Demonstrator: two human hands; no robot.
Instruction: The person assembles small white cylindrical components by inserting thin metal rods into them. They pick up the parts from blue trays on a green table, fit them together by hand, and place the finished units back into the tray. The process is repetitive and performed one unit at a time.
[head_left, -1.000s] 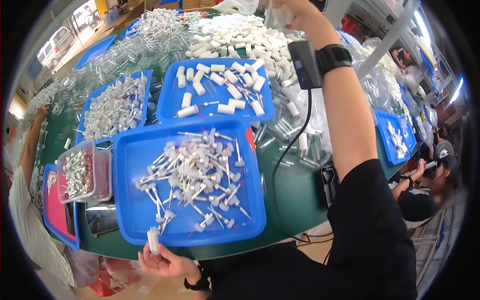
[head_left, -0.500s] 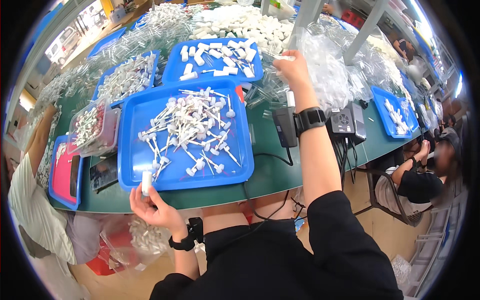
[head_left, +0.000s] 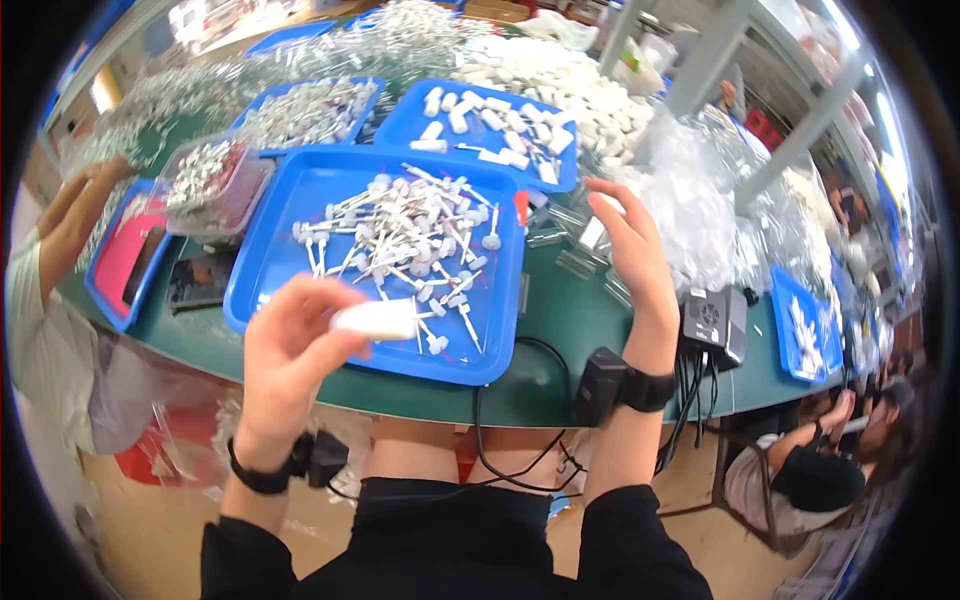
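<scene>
My left hand (head_left: pixel 290 350) pinches a white hollow-looking cylinder, likely a cap (head_left: pixel 378 319), held sideways over the front of a large blue tray (head_left: pixel 465 372). In that tray lies a heap of thin white sticks with pale round heads (head_left: pixel 400 235). To the tray's right, my right hand (head_left: pixel 638 245) is curled round another white cylinder (head_left: pixel 594 234), partly hidden by the fingers. Clear tubes (head_left: pixel 578 262) lie on the green table just below it. Motion blurs the left fingers somewhat.
Behind stands a blue tray (head_left: pixel 550 182) of white cylinders; beyond it is a white pile (head_left: pixel 545 75). Plastic bags (head_left: pixel 690 215) and a grey box with cables (head_left: pixel 712 322) are at right. At left are a clear tub (head_left: pixel 215 205), a phone (head_left: pixel 203 280) and another person's hand (head_left: pixel 92 188).
My left hand has risen and moved right over the tray with its white cylinder. My right hand has come back from the far pile, a white cylinder in it. The view has shifted.
</scene>
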